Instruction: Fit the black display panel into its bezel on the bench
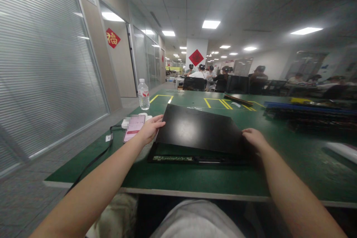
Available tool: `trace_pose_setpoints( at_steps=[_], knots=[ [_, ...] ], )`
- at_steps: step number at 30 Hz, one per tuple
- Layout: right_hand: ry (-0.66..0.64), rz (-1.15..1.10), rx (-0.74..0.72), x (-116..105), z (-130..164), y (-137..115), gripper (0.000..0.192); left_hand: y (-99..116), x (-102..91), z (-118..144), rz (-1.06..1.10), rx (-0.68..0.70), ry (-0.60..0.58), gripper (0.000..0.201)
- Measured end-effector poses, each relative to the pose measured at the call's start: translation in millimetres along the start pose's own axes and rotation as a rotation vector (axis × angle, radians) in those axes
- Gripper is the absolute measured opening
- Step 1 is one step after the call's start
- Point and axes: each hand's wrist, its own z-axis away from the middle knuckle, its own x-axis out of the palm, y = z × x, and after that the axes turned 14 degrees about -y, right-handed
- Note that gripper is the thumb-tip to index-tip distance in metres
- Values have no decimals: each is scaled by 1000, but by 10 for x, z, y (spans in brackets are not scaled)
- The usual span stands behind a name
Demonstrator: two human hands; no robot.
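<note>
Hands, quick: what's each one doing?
Left hand: gripping the black panel's left edge.
Right hand: gripping its right edge.

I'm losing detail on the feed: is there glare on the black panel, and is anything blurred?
Head view: a soft ceiling-light glare patch sits on the black panel, held by the left hand and right hand; the right side and far background are blurred; wide-angle bending at the edges.

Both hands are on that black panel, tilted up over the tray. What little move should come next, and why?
Probably lower the panel flat. Its near edge hangs tilted above the tray, leaving the green strip inside uncovered, and the left hand and right hand grip opposite sides, well placed to ease it down evenly.
</note>
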Motion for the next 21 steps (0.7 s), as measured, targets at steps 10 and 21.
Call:
trace_pose_setpoints(
  at_steps=[10, 21],
  knots=[
    [1, -295, 80, -1, 70, -48, 15, 3, 9, 10, 0, 73, -72, 65],
    [-14, -625, 6, 23, 97, -114, 3, 68, 24, 19, -64, 64, 141, 51]
  ],
)
